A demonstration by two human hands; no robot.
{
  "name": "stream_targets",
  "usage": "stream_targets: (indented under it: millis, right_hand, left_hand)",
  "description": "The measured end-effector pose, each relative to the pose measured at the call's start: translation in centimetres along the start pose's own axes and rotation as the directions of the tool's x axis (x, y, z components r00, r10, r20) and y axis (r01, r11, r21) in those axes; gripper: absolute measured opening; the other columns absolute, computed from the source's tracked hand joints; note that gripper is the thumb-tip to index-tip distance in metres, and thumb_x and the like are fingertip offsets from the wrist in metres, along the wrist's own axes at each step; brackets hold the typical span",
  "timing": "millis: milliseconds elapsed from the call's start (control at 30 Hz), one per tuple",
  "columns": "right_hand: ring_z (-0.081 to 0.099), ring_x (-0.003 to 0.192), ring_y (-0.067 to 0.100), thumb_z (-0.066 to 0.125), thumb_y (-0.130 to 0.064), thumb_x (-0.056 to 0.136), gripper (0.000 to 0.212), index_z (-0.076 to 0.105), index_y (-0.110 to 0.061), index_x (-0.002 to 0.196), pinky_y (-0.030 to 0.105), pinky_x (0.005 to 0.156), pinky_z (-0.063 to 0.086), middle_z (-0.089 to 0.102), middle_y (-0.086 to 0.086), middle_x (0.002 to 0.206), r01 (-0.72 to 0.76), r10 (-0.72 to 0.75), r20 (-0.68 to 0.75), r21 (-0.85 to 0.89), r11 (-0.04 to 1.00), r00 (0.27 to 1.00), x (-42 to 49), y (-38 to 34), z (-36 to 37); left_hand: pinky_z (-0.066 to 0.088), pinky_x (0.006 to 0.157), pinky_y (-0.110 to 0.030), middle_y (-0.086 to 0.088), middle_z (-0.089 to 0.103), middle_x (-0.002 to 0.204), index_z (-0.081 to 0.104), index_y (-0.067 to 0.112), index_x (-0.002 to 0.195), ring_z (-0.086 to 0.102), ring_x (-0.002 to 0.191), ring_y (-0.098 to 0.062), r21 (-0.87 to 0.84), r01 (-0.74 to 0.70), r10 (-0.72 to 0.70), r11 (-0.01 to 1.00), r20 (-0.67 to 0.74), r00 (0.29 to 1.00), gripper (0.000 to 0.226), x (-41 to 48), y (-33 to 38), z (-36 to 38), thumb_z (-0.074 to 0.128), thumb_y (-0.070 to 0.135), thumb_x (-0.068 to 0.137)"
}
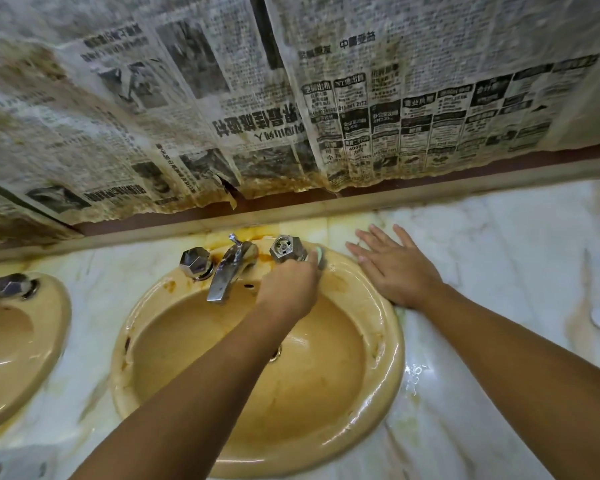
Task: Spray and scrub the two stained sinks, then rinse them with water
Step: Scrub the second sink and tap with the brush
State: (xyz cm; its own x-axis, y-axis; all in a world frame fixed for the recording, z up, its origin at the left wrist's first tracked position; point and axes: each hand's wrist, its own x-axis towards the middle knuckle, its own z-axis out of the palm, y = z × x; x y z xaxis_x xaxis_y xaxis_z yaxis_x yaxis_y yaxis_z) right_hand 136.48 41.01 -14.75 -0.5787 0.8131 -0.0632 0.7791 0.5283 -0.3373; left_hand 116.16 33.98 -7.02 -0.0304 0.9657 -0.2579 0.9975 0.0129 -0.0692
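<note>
Stained yellow sink (pixel 385 341), set in a marble desk (pixel 499 244): the left hand (pixel 288 292) grips a green scouring pad (pixel 321 253) against the sink's back rim, touching its right tap handle (pixel 286 249). The right hand (pixel 395 268) lies flat, fingers spread, on the desk just right of the sink. A second sink (pixel 54 327) sits to its left.

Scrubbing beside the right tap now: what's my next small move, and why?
Probably slide the scrub pad in the left hand leftward along the sink rim: brown stain shows between the right tap handle and the spout.
</note>
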Motion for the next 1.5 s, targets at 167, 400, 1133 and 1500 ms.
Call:
stream_targets:
  millis: [167, 400, 1133, 1500]
  right_hand:
    - [0.002, 0.158, 0.008, 0.000, -0.051, 0.103, 0.064, 0.026, -0.041, 0.161, 0.047, 0.127, -0.005, 0.016, -0.011, 0.170, 0.008, -0.008, -0.011, 0.002, 1.000, 1.000, 0.0, 0.1, 0.0]
    - [0.002, 0.158, 0.007, 0.004, -0.049, 0.105, 0.061, 0.026, -0.041, 0.161, 0.047, 0.127, -0.006, 0.017, -0.011, 0.170, 0.003, -0.003, -0.013, 0.016, 1.000, 1.000, 0.0, 0.1, -0.1]
    - [0.002, 0.158, 0.007, -0.002, -0.051, 0.101, 0.065, 0.024, -0.042, 0.161, 0.048, 0.127, -0.004, 0.015, -0.012, 0.170, -0.004, 0.004, -0.008, -0.004, 1.000, 1.000, 0.0, 0.0, 0.0]
    - [0.003, 0.158, 0.008, 0.003, -0.050, 0.104, 0.062, 0.026, -0.040, 0.161, 0.048, 0.127, -0.004, 0.016, -0.011, 0.170, 0.001, -0.001, -0.005, -0.004, 1.000, 1.000, 0.0, 0.0, -0.2]
  left_hand:
    - [0.038, 0.060, -0.037, -0.012, 0.063, 0.096, 0.022, 0.030, 0.154, 0.062, 0.086, -0.036, 0.037, -0.165, 0.162, 0.986, 0.072, 0.984, 0.050, -2.5, 2.0, 0.9, 0.040, 0.027, 0.107]
    - [0.037, 0.057, -0.038, -0.005, 0.050, 0.085, 0.016, 0.027, 0.159, 0.049, 0.072, -0.030, 0.063, -0.106, 0.102, 0.992, 0.066, 0.993, 0.059, -3.8, 1.1, 1.3, 0.042, 0.024, 0.106]
    - [0.048, 0.065, -0.044, -0.015, 0.066, 0.097, 0.023, 0.021, 0.157, 0.062, 0.089, -0.036, -0.018, -0.165, 0.166, 0.986, 0.109, 0.980, 0.052, -1.8, 0.7, 0.6, 0.037, 0.035, 0.109]
    - [0.047, 0.067, -0.039, -0.015, 0.067, 0.096, 0.025, 0.019, 0.159, 0.060, 0.085, -0.035, -0.034, -0.252, 0.255, 0.967, 0.091, 0.963, 0.053, -1.7, 0.5, 0.5, 0.034, 0.038, 0.110]
